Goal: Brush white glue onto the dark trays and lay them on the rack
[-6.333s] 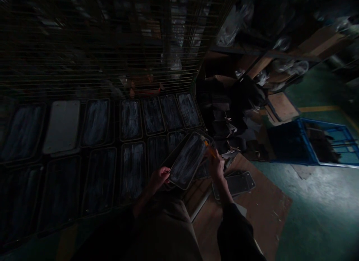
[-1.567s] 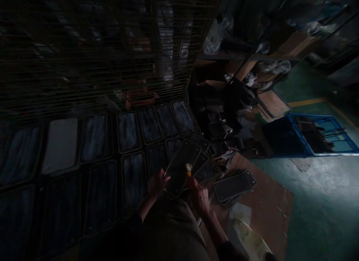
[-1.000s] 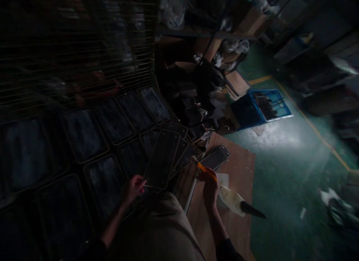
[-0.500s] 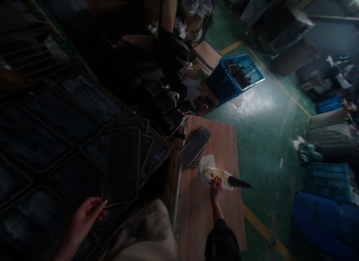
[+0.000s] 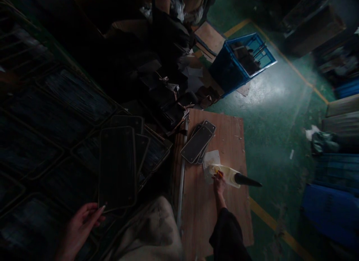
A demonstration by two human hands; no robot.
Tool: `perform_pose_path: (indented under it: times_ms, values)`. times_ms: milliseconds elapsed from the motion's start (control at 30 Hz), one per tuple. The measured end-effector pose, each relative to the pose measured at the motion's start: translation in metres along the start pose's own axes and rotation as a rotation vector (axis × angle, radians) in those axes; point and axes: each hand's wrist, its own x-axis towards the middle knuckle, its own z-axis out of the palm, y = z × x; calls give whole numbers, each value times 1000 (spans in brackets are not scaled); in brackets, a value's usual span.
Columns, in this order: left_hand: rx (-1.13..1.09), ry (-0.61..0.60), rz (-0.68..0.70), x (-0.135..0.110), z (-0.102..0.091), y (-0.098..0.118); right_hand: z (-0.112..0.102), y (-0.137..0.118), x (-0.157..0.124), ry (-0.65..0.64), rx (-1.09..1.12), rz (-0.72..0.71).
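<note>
Floor (image 5: 280,141): smooth green, glossy where light pools, crossed by yellow lines; more of it shows than 6.3 s ago, the view having swung right.
Laid-out panels (image 5: 75,92): rows of flat, dark rectangles with rounded corners and paler rims, some with whitish streaks; fewer are in sight than 6.3 s ago.
Wooden board (image 5: 215,223): flat, reddish-brown, grained, with small pale scraps on it.
Blue crate (image 5: 228,74): open-topped, straight-sided, dark pieces inside.
Stacked panels (image 5: 198,143): a few dark, round-cornered plates fanned unevenly on the board, bright dots near the ends.
Held panel (image 5: 117,167): at the left, lying over other dark panels; its face is plain and dark, whereas the panel held 6.3 s ago was streaked white.
Cream container (image 5: 230,175): translucent-looking, rounded, a black tapering piece jutting from one end; partly over a pale sheet (image 5: 213,157).
Left hand (image 5: 80,225): thumb and fingers pinching the held panel's near corner, as a second ago.
Right hand (image 5: 219,185): fingers closed around the brush.
Brush (image 5: 219,174): orange handle at the container; a second ago it was beside the panels. Bristles too dim to make out.
</note>
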Motion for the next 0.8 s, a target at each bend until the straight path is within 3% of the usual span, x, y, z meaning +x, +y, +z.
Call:
perform_pose_path:
  times_ms: [267, 500, 800]
  values:
    - [-66, 3, 19, -6, 3, 14, -20, -9, -20, -72, 13, -9]
    - [-85, -13, 41, -2, 2, 8, -39, -13, -39, -3, 143, -22]
    - [-79, -20, 51, -3, 0, 11, -8, -21, -27, 245, 489, 134]
